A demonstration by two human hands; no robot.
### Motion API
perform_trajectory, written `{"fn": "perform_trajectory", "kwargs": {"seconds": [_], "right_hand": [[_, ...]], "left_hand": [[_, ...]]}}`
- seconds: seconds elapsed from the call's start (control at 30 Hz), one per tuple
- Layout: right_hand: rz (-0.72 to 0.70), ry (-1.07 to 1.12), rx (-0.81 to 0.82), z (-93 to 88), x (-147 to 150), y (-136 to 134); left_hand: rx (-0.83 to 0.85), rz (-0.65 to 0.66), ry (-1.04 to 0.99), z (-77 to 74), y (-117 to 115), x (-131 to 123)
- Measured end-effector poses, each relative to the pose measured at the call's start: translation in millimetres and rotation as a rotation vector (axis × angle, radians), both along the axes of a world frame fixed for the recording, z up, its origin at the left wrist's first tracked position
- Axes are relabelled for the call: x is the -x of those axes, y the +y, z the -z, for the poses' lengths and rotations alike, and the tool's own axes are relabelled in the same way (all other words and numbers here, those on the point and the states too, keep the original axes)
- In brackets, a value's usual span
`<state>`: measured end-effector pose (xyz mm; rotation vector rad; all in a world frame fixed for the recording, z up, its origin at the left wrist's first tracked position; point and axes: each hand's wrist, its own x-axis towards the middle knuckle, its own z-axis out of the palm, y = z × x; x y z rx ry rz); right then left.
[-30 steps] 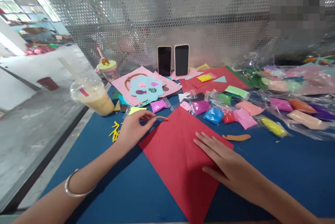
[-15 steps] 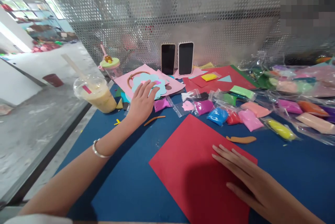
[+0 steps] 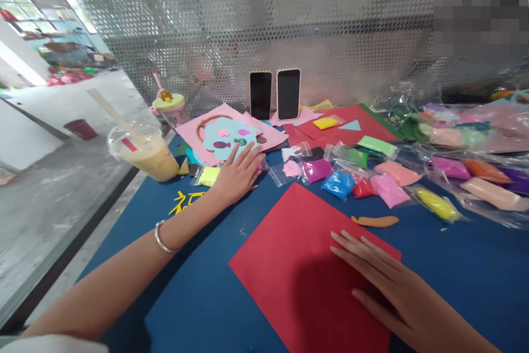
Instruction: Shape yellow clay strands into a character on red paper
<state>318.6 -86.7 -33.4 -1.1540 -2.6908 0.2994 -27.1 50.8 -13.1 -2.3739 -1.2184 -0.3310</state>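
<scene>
My right hand lies flat on a sheet of red paper, fingers stretched out. My left hand is open with its fingers spread, just in front of a pale blue scalloped paper cutout. Small fish shapes sit on that cutout, which rests on pink paper with a brown ring shape. Partly under the left hand are a purple clay packet and a thin brown strip, mostly hidden. Beside the left forearm lie several yellow strips and a yellow-green clay packet.
Bagged clay in several colours, including a blue packet, runs across the table's middle and right. A brown clay tool lies beside the red sheet. Two phones lean on the perforated metal panel. A drink cup tilts at the left edge.
My left hand has moved right and toward me, off the blue cutout, so its fish shapes now show. The right hand stays on the red paper. The view has shifted slightly.
</scene>
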Motion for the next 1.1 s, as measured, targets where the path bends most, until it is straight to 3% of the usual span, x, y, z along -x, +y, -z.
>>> {"fn": "perform_trajectory", "kwargs": {"seconds": [0.17, 0.37, 0.53, 0.73, 0.93, 1.1], "right_hand": [[0.013, -0.031, 0.020, 0.1, -1.2, -1.5], [0.027, -0.058, 0.095, -2.2, -0.2, -1.4], [0.048, -0.051, 0.150, -4.5, 0.9, -2.1], [0.066, -0.025, 0.195, -2.9, 1.6, -1.6], [0.082, -0.023, 0.233, -3.8, 1.7, -1.4], [0.073, -0.017, 0.236, -5.7, 3.9, -0.9]], "left_hand": [[-0.017, -0.057, -0.031, 1.5, 5.1, 3.4], [0.032, 0.039, -0.021, 3.2, -2.4, -8.4], [0.010, -0.001, -0.053, 2.0, 8.9, -0.8], [0.050, 0.050, -0.026, 5.3, 2.9, -4.5], [0.046, -0.017, -0.059, 3.9, 10.6, -1.7], [0.085, 0.053, -0.019, 5.0, 2.6, -8.8]]}}
